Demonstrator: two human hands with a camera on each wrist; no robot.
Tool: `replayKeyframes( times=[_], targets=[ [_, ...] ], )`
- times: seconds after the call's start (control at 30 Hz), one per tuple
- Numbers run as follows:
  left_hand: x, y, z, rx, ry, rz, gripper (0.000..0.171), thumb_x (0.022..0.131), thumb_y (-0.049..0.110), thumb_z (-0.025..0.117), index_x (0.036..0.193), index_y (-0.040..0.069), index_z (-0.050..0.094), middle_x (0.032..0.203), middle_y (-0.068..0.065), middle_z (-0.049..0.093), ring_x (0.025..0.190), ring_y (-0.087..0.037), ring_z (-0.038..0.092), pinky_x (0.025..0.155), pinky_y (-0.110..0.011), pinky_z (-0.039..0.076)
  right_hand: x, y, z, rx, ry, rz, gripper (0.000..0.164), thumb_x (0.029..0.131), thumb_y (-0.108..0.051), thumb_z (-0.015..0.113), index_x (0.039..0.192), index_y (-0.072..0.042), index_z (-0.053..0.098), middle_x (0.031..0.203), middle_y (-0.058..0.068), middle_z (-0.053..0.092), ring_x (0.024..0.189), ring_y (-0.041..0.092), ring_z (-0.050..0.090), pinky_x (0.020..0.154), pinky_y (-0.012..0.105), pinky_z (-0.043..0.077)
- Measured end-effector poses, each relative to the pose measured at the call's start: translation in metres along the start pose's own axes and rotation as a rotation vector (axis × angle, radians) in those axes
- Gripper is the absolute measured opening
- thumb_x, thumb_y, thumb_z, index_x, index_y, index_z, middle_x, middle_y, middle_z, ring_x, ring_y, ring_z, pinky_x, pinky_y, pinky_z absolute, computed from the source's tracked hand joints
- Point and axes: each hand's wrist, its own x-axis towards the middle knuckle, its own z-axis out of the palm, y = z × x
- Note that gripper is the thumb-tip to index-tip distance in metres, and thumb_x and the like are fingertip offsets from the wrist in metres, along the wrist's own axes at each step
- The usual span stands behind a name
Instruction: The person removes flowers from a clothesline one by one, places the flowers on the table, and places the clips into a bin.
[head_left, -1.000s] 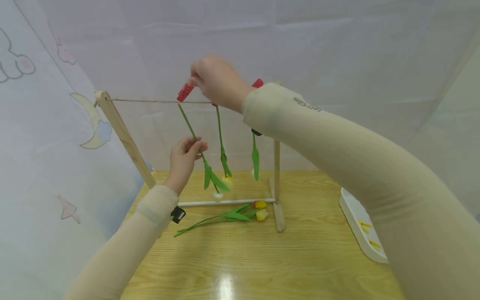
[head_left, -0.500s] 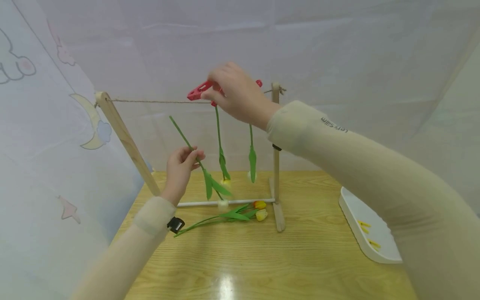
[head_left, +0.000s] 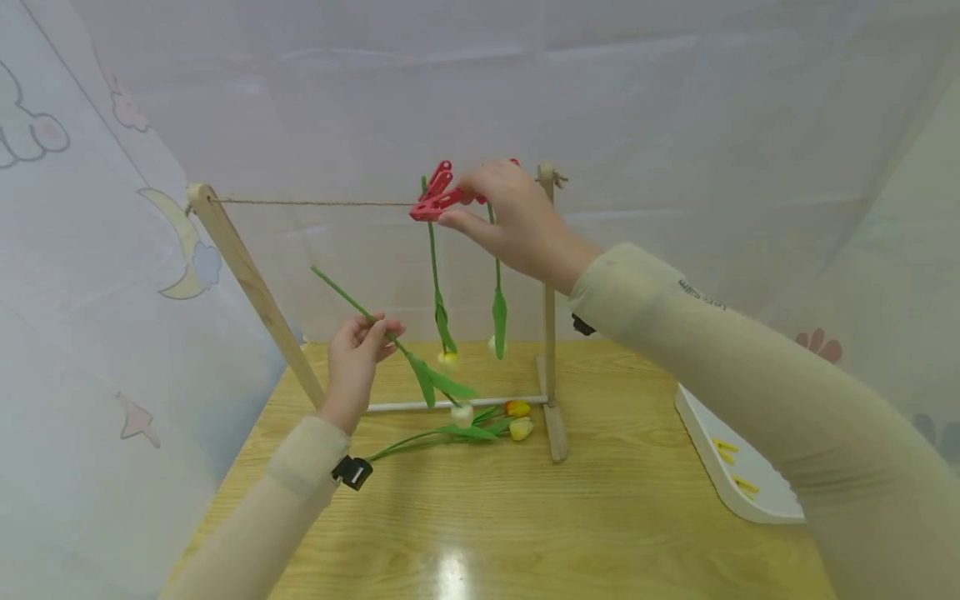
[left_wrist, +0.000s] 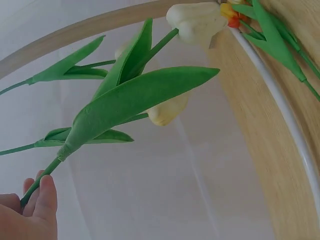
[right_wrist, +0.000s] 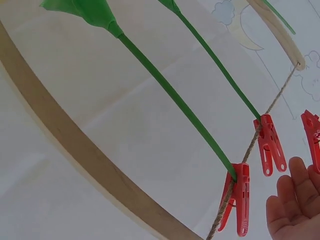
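My left hand (head_left: 356,358) pinches the green stem of a white tulip (head_left: 461,415), whose bloom points down to the right in the head view. Between the thumb and fingers of my right hand (head_left: 517,221) is a red clothespin (right_wrist: 312,135), held just in front of the twine line. Two more tulips hang bloom-down from the twine (right_wrist: 285,90), each by its own red clothespin: one clothespin (right_wrist: 270,145) on a yellow tulip's stem, the other clothespin (right_wrist: 241,200) nearer the right post. My right hand partly hides that second clothespin in the head view.
A wooden post (head_left: 258,292) stands left, another post (head_left: 550,308) right, with a white rod (head_left: 517,400) low between them. Red-yellow and pale yellow tulips (head_left: 519,428) lie on the wooden table (head_left: 480,517). At right, a white tray (head_left: 712,454) contains yellow clothespins (head_left: 742,486).
My right hand has moved right and lower along the twine with the red clothespin. My left hand has lowered, and the white tulip's stem now leans further from the line.
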Motion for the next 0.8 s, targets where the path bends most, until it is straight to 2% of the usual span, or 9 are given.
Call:
replayKeyframes(
  times=[0.1,0.3,0.53,0.8],
  targets=[
    [-0.003,-0.003,-0.001,-0.016,0.018,-0.019,0.027,0.103,0.014,0.048,0.125,-0.003,0.047,0.109,-0.008,0.066,0.098,-0.008,0.066,0.09,-0.027,0.053,-0.006,0.001,0.0,0.015,-0.002,0.021,0.028,0.094,-0.022,0.068,0.108,0.002,0.065,0.106,0.014,0.065,0.103,0.028,0.054,0.095,0.038,0.043],
    [-0.011,-0.013,-0.005,-0.049,0.035,-0.067,0.026,0.105,0.012,0.042,0.125,-0.005,0.043,0.121,-0.018,0.06,0.108,-0.014,0.063,0.094,-0.027,0.051,-0.021,0.002,0.0,0.038,0.048,0.006,0.031,0.091,-0.018,0.071,0.11,0.006,0.064,0.108,0.017,0.065,0.105,0.031,0.055,0.096,0.041,0.044],
    [-0.019,-0.028,-0.009,-0.101,0.072,-0.14,0.03,0.106,0.01,0.037,0.13,-0.008,0.037,0.117,-0.012,0.058,0.119,-0.026,0.057,0.095,-0.026,0.05,-0.034,0.005,0.002,0.076,0.115,-0.033,0.029,0.088,-0.014,0.074,0.106,0.007,0.065,0.105,0.019,0.066,0.105,0.032,0.058,0.097,0.043,0.045],
    [-0.022,-0.037,-0.008,-0.19,0.104,-0.181,0.029,0.107,0.006,0.03,0.132,-0.008,0.029,0.124,-0.019,0.051,0.123,-0.026,0.054,0.099,-0.028,0.047,-0.049,0.012,0.001,0.082,0.119,0.022,0.031,0.087,-0.013,0.074,0.109,0.008,0.065,0.108,0.02,0.066,0.104,0.033,0.057,0.093,0.046,0.046]
  ],
)
